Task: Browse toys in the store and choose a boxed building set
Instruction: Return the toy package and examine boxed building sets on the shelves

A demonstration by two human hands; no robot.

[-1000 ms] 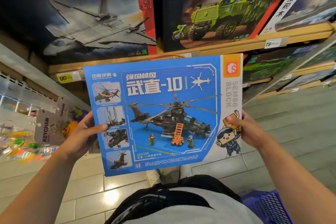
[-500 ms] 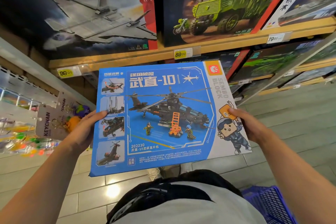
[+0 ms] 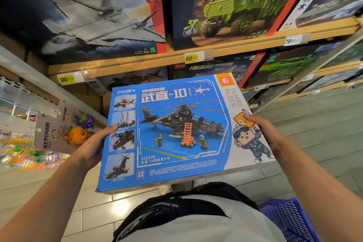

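Observation:
A flat blue helicopter building set box is held in front of my body, printed face up and tilted away from me. My left hand grips its left edge, thumb on the top face. Its right edge is gripped by my right hand, thumb over the white strip with the cartoon figure. Behind it, wooden shelves carry more boxed sets: a grey jet box at upper left and a green truck box at upper right.
Keychain toys hang from a rack at the left. A blue plastic basket sits at my lower right on the tiled floor. Yellow price tags line the shelf edges. Lower shelves hold more dark boxes.
Both hands have lowered the box and tipped its top edge away from me, so it lies flatter. The shelf edge and price tags behind it are now uncovered.

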